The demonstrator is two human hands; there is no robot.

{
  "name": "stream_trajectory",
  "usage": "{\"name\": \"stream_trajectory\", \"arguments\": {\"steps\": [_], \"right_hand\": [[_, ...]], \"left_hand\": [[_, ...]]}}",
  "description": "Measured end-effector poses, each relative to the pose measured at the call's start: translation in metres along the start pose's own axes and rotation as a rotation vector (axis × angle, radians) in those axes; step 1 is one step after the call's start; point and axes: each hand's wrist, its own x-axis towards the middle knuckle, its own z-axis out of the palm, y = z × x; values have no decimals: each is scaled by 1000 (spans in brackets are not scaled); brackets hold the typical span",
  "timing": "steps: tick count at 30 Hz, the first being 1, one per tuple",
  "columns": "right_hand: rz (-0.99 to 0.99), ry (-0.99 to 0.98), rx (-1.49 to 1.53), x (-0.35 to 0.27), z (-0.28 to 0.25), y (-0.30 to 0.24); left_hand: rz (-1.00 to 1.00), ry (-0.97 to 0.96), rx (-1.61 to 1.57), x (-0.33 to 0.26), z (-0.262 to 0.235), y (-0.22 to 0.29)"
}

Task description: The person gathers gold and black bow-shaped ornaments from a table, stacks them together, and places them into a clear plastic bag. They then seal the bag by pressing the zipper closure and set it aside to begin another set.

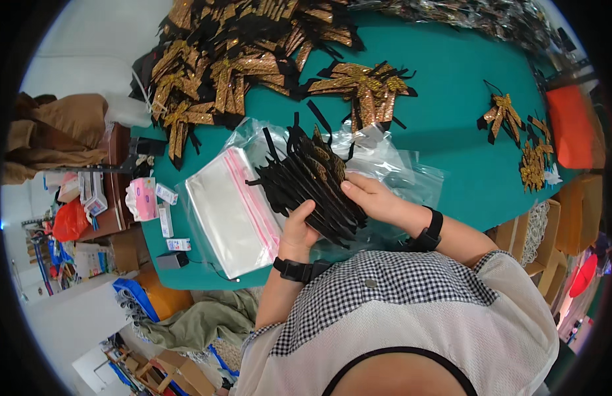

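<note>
Stack of black strips and bows with gold-patterned faces point(312, 181), one, held in both hands above the green table point(464, 72), and taken as the centre of the clock; loose ends stand out toward 10 to 1 o'clock.

Left hand point(298, 232), at 7 o'clock, closed on the stack's near edge, thumb raised along it; its other fingers mostly hidden; right hand point(375, 198), at 4 o'clock, pinching the far end with thumb on top, fingers beneath out of sight; a black band point(299, 269) on the left wrist, another point(430, 231) on the right.

Clear bags with pink strips point(220, 211), a flat pile, at 8 o'clock; loose clear plastic point(411, 173), crumpled, at 3 o'clock and beneath the stack; gold-and-black bows, large heap point(233, 72), at 11 o'clock; smaller cluster point(372, 96), at 1 o'clock; a separate bow point(504, 117), between 2 and 3 o'clock; pink tissue box point(145, 199), near 9 o'clock; small black box point(172, 260), at 8 o'clock, beyond the bags.
</note>
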Motion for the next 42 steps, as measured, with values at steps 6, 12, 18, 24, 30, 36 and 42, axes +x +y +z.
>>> {"name": "stream_trajectory", "arguments": {"steps": [6, 12, 18, 24, 30, 36, 42], "right_hand": [[-113, 20, -116, -46, -11, -41], [-266, 163, -235, -49, 25, -27], [-310, 523, -317, -82, 38, -45], [-431, 614, -151, -114, 54, -43], [-82, 685, -378, -146, 55, -9], [-87, 830, -143, -167, 71, -10], [-73, 969, -82, -183, 77, -8]], "left_hand": [[-248, 304, 539, -33, 63, -4], [-328, -208, 775, 39, 104, -73], [-439, -398, 830, 25, 105, -89], [-461, -429, 834, 10, 82, -71], [-486, -400, 832, -12, 59, -68], [-452, -498, 830, -40, 50, -57], [-567, -906, 567, -42, 77, -76]]}}
